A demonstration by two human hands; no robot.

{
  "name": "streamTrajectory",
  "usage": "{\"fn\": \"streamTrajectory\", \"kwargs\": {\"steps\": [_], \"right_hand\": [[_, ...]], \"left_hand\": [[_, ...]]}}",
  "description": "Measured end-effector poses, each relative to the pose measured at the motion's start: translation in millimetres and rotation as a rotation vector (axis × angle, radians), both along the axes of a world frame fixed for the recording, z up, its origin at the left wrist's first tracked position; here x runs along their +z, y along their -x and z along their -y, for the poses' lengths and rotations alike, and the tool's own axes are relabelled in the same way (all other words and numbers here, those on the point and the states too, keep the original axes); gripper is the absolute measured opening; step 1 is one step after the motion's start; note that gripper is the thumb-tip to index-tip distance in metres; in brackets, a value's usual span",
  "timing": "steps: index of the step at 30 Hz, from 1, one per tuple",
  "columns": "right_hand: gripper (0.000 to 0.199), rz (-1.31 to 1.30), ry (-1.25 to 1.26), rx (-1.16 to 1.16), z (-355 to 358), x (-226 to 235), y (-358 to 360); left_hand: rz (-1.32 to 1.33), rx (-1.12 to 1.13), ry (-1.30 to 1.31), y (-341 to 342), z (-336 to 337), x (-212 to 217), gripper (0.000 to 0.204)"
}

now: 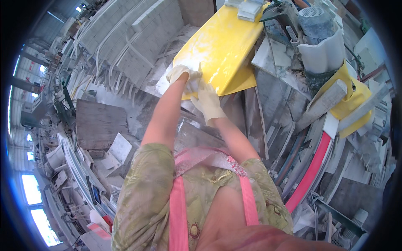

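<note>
Both my hands wear cream gloves and meet at the near-left corner of a wet, glossy yellow sheet [222, 46]. My left hand [180, 74] is closed over a whitish, flat-sided piece [191, 86], whose exact kind I cannot make out. Just nearer to me, my right hand [208, 103] is against the same piece, fingers pointing away and partly bent. The gloves hide much of the piece. White material shows beside my left hand, on the yellow sheet's edge.
Small white slabs [250, 10] are stacked on the sheet's far end. To the right stand a dusty motor-like machine [316, 23] and a white tub [322, 52]. Large pale slabs [146, 42] lean at the far left. A brown board [100, 124] lies nearer on the left.
</note>
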State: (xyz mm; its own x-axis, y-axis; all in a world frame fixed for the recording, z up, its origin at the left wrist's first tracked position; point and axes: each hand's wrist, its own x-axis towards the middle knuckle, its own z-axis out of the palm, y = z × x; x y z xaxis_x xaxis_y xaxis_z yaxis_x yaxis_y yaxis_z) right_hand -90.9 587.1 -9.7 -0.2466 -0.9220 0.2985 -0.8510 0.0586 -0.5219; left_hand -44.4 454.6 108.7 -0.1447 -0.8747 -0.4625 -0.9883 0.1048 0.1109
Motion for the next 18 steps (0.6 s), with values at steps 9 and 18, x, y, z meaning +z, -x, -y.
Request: {"fn": "streamTrajectory", "kwargs": {"steps": [9,18], "right_hand": [[0.077,0.276,-0.035,0.020,4.7,20.1,-29.4],[0.063,0.426,0.183,-0.315,23.9,-2.8,-60.3]], "left_hand": [[-0.383,-0.393,-0.014,-82.8,42.0,-9.8,0.063],[-1.005,-0.213,-0.831,-140.4,86.3,3.4,0.057]]}}
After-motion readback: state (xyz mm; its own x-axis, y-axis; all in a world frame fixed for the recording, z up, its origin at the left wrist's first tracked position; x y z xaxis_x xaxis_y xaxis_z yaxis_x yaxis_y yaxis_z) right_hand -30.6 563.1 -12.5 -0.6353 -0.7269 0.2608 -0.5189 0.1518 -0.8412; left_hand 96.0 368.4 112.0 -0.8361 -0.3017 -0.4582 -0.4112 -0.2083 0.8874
